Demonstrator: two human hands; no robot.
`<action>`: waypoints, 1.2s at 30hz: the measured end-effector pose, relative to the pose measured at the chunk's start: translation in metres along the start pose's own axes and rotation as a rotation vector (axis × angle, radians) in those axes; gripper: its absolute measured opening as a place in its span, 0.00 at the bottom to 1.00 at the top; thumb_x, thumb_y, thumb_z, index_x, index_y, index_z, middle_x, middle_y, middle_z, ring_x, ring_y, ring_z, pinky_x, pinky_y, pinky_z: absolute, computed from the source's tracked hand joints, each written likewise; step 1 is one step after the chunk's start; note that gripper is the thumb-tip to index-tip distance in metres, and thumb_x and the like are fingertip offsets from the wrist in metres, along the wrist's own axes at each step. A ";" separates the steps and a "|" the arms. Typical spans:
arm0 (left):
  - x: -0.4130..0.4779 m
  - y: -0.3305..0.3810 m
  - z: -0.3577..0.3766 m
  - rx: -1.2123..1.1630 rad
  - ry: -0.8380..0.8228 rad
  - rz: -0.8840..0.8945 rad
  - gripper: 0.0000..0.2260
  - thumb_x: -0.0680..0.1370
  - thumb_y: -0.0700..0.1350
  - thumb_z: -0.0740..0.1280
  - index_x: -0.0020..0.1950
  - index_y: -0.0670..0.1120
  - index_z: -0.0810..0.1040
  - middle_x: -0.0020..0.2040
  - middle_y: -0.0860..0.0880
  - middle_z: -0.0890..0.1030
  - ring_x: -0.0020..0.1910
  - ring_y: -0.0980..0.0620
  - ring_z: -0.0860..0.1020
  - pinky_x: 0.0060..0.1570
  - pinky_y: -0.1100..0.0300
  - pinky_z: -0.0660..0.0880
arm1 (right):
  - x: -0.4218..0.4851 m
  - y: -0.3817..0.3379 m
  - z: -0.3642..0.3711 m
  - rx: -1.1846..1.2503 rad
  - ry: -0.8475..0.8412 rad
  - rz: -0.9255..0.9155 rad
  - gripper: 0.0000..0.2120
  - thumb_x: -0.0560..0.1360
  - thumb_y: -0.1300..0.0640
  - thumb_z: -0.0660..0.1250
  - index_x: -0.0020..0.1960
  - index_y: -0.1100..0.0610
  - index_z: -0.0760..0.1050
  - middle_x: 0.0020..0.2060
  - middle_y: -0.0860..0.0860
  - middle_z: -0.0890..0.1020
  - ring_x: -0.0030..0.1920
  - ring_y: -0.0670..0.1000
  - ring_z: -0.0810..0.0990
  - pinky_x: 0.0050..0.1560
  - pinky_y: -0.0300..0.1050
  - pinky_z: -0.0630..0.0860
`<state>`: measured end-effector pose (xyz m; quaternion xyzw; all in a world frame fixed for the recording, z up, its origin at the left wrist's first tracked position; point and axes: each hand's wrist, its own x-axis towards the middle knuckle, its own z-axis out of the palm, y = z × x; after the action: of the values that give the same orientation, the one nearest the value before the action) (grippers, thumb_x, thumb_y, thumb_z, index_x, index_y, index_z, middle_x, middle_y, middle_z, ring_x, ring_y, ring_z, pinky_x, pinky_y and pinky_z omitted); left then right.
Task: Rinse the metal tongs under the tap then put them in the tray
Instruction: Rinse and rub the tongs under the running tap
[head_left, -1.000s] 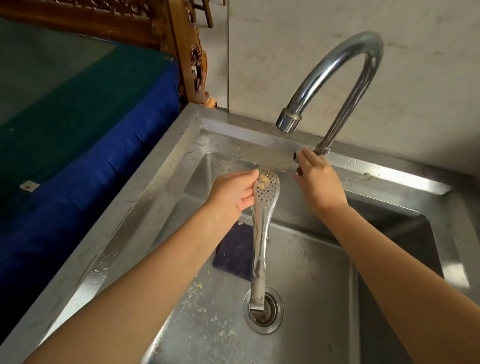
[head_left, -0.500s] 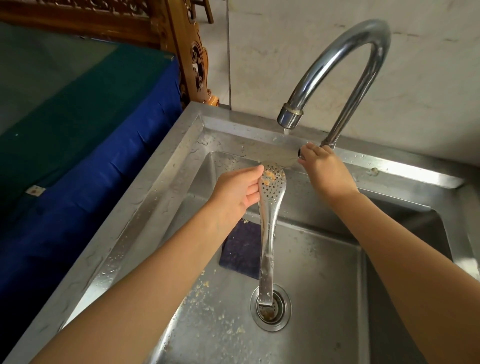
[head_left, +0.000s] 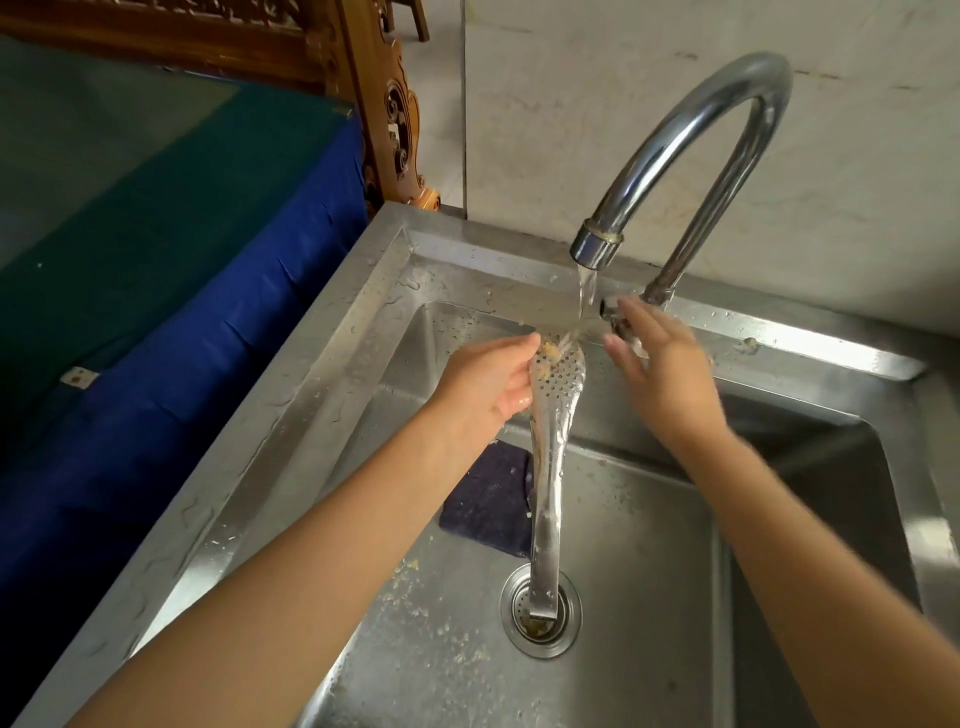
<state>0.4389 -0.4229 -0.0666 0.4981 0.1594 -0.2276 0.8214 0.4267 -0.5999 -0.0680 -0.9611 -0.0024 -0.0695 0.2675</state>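
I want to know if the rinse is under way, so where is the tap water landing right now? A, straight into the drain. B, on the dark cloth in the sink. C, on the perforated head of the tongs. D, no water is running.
C: the stream from the tap falls onto the perforated head of the tongs, which the left hand holds under the spout.

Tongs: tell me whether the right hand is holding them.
No, the left hand grips the tongs; the right hand, fingers straight, is by the tap handle.
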 end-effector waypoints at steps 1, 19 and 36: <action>0.000 0.001 0.001 -0.021 0.000 -0.008 0.08 0.75 0.36 0.66 0.37 0.42 0.81 0.36 0.46 0.85 0.38 0.50 0.84 0.37 0.59 0.81 | -0.021 -0.007 0.005 0.102 0.074 0.041 0.18 0.79 0.51 0.58 0.67 0.56 0.69 0.62 0.55 0.77 0.63 0.54 0.74 0.64 0.51 0.71; -0.018 -0.004 0.020 0.337 0.075 0.122 0.10 0.73 0.45 0.71 0.47 0.38 0.79 0.43 0.44 0.82 0.45 0.46 0.81 0.49 0.53 0.80 | -0.150 -0.052 0.059 0.658 -0.019 0.393 0.15 0.79 0.52 0.57 0.33 0.48 0.66 0.23 0.45 0.68 0.24 0.43 0.65 0.28 0.35 0.63; -0.014 -0.006 0.020 0.318 0.106 0.062 0.07 0.74 0.47 0.69 0.46 0.44 0.80 0.47 0.45 0.83 0.50 0.46 0.82 0.54 0.51 0.78 | -0.145 -0.044 0.057 0.594 -0.009 0.353 0.16 0.79 0.50 0.57 0.32 0.49 0.63 0.22 0.45 0.67 0.23 0.43 0.65 0.26 0.35 0.63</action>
<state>0.4251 -0.4402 -0.0550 0.6378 0.1492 -0.1980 0.7292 0.2885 -0.5281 -0.1129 -0.8270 0.1428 -0.0141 0.5437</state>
